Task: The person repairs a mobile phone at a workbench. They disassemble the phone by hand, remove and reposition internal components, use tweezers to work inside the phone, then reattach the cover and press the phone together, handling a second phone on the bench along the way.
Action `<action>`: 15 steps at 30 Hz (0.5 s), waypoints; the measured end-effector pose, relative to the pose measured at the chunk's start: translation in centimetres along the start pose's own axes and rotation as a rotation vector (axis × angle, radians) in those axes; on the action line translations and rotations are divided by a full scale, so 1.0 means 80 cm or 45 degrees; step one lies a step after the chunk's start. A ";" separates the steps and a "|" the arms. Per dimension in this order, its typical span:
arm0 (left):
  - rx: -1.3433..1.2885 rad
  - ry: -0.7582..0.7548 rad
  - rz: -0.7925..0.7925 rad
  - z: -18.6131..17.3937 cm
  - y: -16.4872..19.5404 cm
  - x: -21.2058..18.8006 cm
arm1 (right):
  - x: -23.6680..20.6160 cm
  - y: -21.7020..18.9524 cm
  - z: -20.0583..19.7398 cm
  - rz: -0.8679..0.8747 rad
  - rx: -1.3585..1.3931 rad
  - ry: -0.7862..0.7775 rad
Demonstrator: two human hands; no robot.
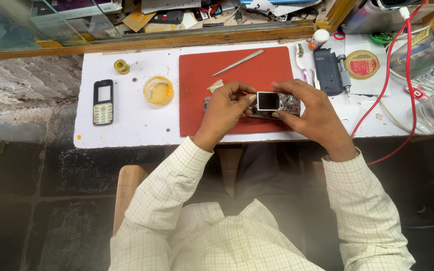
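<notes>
Bare phone circuit board [276, 104] with small screen, raised over red mat [237, 75] on bench [136, 125]; pinched at edges by left hand [225, 108] and right hand [307, 108]; probably light, stiff, fragile; best gripped by rims, never screen.

White table [136, 128]: red mat [197, 80] at centre, metal tweezers [238, 62] lying on its far part. Left: phone front housing with keypad [103, 102], shallow yellow dish [158, 90], small solder spool [121, 66]. Right: dark phone back cover [327, 72], screwdriver [345, 78], round tin [362, 64], red cable [393, 75]. Far edge: wooden rail [151, 44].
</notes>
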State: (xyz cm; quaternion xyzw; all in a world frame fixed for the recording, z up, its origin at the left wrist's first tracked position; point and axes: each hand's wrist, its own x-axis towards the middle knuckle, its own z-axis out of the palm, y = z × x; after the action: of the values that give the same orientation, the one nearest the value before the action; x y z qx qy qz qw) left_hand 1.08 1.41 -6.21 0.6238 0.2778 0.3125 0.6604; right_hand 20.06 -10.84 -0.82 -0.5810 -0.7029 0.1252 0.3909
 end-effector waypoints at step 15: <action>0.460 0.198 0.492 0.019 0.020 -0.024 | -0.012 0.023 0.006 0.155 0.683 0.057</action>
State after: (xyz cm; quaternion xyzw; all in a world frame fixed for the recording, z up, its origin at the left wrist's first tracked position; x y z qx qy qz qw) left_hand 0.91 -1.00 -4.57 0.7470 0.2547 0.4249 0.4434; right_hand 21.04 -11.07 -2.72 -0.5003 -0.5996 0.3172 0.5381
